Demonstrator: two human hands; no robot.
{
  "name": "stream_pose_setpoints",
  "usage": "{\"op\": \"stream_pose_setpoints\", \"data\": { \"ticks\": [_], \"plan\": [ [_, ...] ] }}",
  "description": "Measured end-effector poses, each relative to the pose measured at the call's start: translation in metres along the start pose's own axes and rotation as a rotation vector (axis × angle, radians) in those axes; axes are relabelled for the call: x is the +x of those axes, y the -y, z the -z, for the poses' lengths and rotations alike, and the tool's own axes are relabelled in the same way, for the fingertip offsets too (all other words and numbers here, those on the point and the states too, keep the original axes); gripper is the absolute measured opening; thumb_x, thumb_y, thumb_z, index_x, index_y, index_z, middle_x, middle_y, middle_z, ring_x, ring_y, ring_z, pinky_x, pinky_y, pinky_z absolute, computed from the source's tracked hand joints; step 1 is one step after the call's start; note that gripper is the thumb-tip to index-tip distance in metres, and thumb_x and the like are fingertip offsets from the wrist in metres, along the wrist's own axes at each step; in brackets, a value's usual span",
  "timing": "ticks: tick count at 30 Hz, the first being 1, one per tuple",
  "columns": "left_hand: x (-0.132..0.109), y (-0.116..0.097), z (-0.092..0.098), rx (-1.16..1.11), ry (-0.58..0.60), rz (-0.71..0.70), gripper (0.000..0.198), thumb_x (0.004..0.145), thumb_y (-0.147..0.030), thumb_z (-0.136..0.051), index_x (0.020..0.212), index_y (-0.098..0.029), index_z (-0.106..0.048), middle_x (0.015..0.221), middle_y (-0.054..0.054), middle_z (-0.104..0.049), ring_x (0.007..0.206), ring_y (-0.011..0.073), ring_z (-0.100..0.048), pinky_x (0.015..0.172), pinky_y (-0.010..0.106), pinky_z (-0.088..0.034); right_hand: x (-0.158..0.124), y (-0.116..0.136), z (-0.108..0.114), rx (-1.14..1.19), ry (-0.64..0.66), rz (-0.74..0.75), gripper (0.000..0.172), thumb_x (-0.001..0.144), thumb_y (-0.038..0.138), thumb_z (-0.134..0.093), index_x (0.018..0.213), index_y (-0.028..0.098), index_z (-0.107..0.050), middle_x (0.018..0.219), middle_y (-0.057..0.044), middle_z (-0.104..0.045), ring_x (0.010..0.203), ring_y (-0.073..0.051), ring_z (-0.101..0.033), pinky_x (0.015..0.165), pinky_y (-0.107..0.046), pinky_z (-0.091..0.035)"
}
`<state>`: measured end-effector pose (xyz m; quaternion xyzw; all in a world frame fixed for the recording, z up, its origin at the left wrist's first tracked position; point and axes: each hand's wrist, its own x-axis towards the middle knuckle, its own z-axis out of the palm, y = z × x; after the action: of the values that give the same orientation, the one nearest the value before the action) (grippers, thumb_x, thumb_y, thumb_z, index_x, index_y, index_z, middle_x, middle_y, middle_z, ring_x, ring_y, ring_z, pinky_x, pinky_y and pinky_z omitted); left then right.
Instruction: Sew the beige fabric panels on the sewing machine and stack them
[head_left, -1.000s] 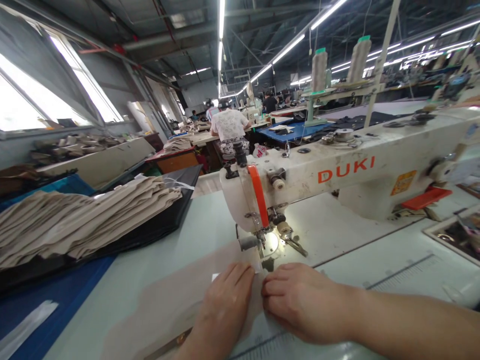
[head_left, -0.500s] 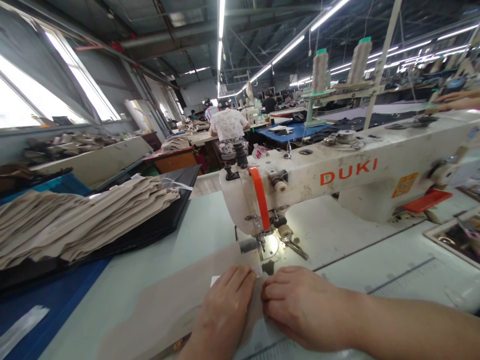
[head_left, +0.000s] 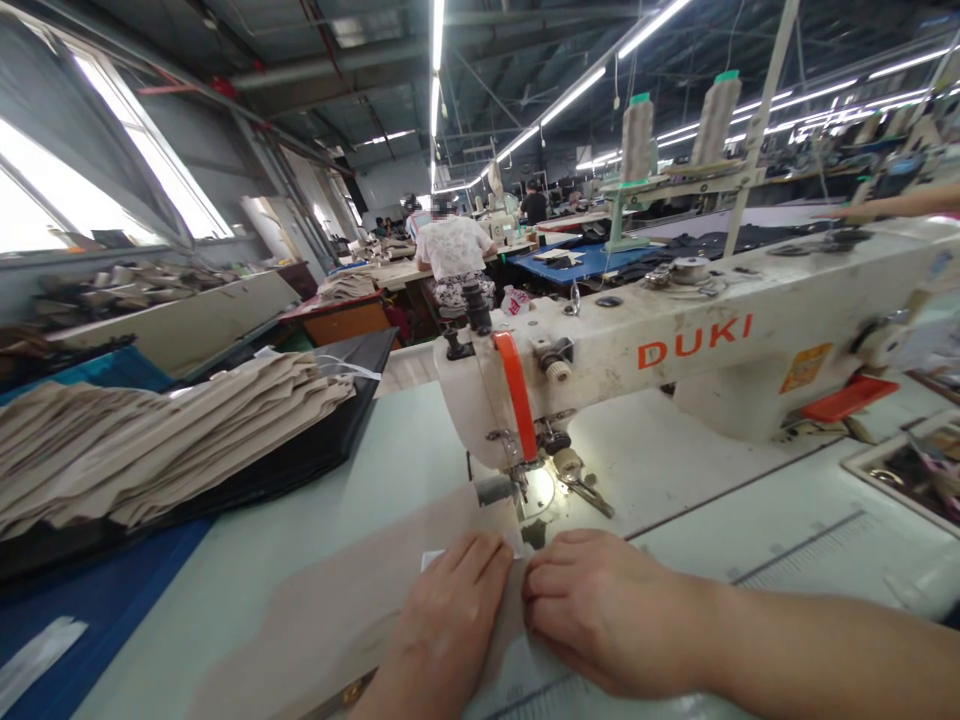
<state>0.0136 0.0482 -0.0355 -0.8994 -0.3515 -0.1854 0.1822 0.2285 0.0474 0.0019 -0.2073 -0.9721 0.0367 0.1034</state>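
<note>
At the lower centre of the frame, the left hand [head_left: 450,625] presses flat and open on the beige fabric piece [head_left: 337,610] on the bench [head_left: 405,450], while the right hand [head_left: 600,610], fingers curled so I cannot tell its grip, touches the fabric's edge just below the sewing machine [head_left: 675,350].

Head view: worn on the person's head, in front of the sewing machine [head_left: 675,350], facing forward and down over the counter [head_left: 390,470].
Nearness: close. The left hand [head_left: 442,630] and right hand [head_left: 600,610] sit at the bottom edge, just before the sewing machine.
Far field: the workshop hall recedes behind the sewing machine.
</note>
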Motion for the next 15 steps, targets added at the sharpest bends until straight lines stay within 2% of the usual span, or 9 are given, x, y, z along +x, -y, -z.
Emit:
{"op": "stream_pose_setpoints", "data": {
  "ticks": [10, 15],
  "plan": [
    [0.0014, -0.0008, 0.0008, 0.001, -0.030, 0.000, 0.036, 0.088, 0.004, -0.038, 0.103, -0.014, -0.065, 0.097, 0.008, -0.072, 0.089, 0.0216, -0.068, 0.077, 0.033, -0.060, -0.0011, -0.0012, -0.0001, 0.014, -0.004, -0.001, 0.015, 0.093, 0.023, -0.058, 0.083, 0.016, -0.067, 0.087, -0.005, -0.072, 0.082, -0.019, -0.061, 0.076, -0.033, -0.044],
    [0.0006, -0.0005, -0.0002, -0.003, 0.011, -0.002, 0.034, 0.088, 0.004, -0.042, 0.105, -0.013, -0.066, 0.099, 0.010, -0.072, 0.091, 0.0222, -0.067, 0.079, 0.033, -0.059, -0.0017, -0.0025, -0.0021, 0.025, -0.042, 0.005, 0.017, 0.094, 0.024, -0.055, 0.084, 0.016, -0.066, 0.087, -0.004, -0.071, 0.083, -0.019, -0.061, 0.079, -0.032, -0.044]
  ]
}}
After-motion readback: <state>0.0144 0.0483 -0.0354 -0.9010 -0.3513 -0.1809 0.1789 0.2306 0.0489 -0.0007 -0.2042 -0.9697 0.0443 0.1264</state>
